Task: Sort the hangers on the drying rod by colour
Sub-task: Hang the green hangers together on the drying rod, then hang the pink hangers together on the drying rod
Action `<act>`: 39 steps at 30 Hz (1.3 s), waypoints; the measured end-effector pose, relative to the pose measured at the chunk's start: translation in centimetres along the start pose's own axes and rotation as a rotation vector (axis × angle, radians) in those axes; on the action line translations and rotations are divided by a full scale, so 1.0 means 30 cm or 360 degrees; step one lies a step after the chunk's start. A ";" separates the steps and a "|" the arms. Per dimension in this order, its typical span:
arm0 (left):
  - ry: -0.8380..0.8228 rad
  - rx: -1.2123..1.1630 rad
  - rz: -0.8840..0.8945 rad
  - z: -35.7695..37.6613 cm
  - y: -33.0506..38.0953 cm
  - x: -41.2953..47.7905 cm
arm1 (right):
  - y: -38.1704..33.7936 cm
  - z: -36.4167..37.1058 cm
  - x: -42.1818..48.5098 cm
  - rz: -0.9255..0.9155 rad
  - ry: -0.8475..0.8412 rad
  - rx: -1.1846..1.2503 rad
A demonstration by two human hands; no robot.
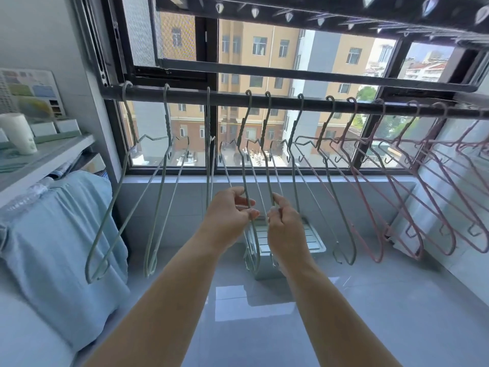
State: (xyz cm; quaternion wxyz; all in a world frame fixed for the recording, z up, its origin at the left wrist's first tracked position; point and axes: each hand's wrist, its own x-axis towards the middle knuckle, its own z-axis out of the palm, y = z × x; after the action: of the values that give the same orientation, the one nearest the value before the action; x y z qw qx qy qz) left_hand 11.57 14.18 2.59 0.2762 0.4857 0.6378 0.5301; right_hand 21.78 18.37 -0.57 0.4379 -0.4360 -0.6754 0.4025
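Note:
A dark drying rod [185, 95] runs across the window. Several green wire hangers [161, 168] hang on its left and middle stretch, and several pink hangers [391, 181] hang together on the right. My left hand [227, 213] pinches the lower wire of one green hanger [244, 165] near the middle. Beside it, my right hand [284, 226] grips the wire of the neighbouring green hanger [267, 160]. Both hangers stay hooked on the rod.
A shelf [45, 154] with a white cup [19, 133] stands at the left, above a blue cloth cover [66, 234]. A small white step stool [312, 239] sits on the tiled floor below the hangers. An overhead rack [317, 14] runs above the window.

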 end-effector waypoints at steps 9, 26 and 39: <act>0.0002 -0.0039 -0.0011 0.001 0.017 -0.003 | 0.040 -0.020 0.035 -0.0009 0.0096 0.0089; 0.0050 -0.0073 -0.0036 0.014 0.011 0.009 | -0.021 -0.058 0.021 0.0015 -0.0157 -0.0329; 0.0125 0.0562 0.0513 0.201 0.156 -0.013 | 0.039 -0.190 0.038 0.0137 -0.0028 -0.0266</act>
State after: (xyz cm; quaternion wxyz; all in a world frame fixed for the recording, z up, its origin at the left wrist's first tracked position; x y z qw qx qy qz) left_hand 18.46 16.12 5.23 0.0738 0.6011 0.6450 0.4660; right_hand 27.16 20.70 0.29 0.3764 -0.4960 -0.6912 0.3669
